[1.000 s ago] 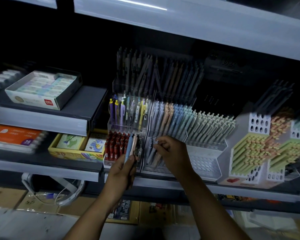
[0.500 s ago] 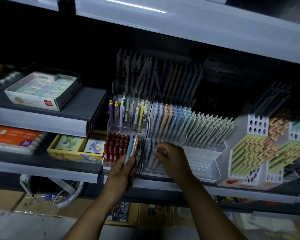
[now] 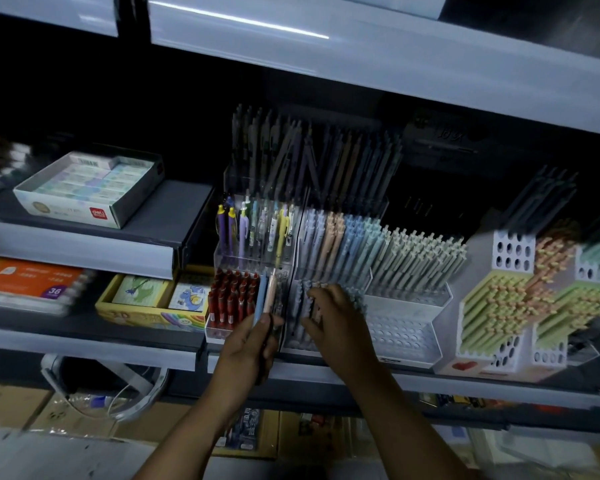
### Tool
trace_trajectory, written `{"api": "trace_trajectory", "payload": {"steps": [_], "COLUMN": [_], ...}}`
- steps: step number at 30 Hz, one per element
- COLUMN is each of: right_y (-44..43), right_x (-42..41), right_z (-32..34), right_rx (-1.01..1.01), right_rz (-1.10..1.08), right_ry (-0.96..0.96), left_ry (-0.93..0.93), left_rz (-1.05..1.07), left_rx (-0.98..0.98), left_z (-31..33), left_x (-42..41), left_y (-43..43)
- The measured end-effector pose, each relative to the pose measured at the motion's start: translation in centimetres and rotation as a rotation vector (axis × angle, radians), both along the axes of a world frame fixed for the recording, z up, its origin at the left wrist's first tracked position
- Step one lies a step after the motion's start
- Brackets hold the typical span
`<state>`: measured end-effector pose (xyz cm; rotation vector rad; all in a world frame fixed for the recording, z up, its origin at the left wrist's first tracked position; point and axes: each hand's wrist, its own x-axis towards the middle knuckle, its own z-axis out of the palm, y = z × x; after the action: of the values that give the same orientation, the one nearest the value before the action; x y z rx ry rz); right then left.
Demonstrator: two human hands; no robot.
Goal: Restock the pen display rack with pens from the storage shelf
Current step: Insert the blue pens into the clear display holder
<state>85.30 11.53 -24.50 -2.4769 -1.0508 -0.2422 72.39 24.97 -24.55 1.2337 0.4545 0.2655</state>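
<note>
Single head-worn wide-angle view, looking forward and down from close range onto the pen display rack [image 3: 406, 327]; upper shelf [image 3: 395, 64] overhead

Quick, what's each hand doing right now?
Left hand: closed, holding blue and peach pens.
Right hand: fingers curled among racked pens; grip cannot be told.

left hand [image 3: 253, 344]: raised, forearm angled up-right, gripping slim pastel blue and peach plastic pens [image 3: 264, 296] upright | right hand [image 3: 338, 322]: just beside it, fingers curled forward, grasp unclear
</note>
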Motion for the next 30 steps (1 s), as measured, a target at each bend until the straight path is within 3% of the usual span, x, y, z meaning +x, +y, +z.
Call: {"api": "trace_trajectory", "payload": {"steps": [3, 7, 9, 13, 19, 26, 30], "right_y": [0.1, 0.6, 0.3, -0.8, -3.8, -4.9, -4.1], "right_x": [-0.5, -1.5, -1.8, -1.4, 0.5, 1.7, 1.2], "right_z": [1.3, 4.5, 5.5, 5.6, 5.0, 1.8, 1.1], "right_rx": [0.19, 0.524, 0.595, 0.695, 1.045, 0.743, 0.616], "right_rz": [-0.036, -0.021, 0.022, -0.011, -0.173, -0.124, -0.09], "right_ry": [0.152, 0.733, 0.837, 0.857, 0.794, 0.541, 0.462], "left_ry": [-0.003, -0.012, -0.022, -0.032, 0.018, 0.056, 0.08], "left_rz": [-0.018, -0.102, -0.165, -0.228, -0.122, -0.084, -0.085], "left_rx": [-0.013, -0.017, -0.005, 0.048, -0.012, 0.036, -0.152], "left_z": [0.1, 0.2, 0.3, 0.4, -0.1, 0.1, -0.1], "left_x": [0.1, 0.3, 0.3, 0.3, 0.4, 0.6, 0.9], "left_y": [-0.2, -0.8, -1.3, -1.6, -1.1, -1.0, -0.7]}}
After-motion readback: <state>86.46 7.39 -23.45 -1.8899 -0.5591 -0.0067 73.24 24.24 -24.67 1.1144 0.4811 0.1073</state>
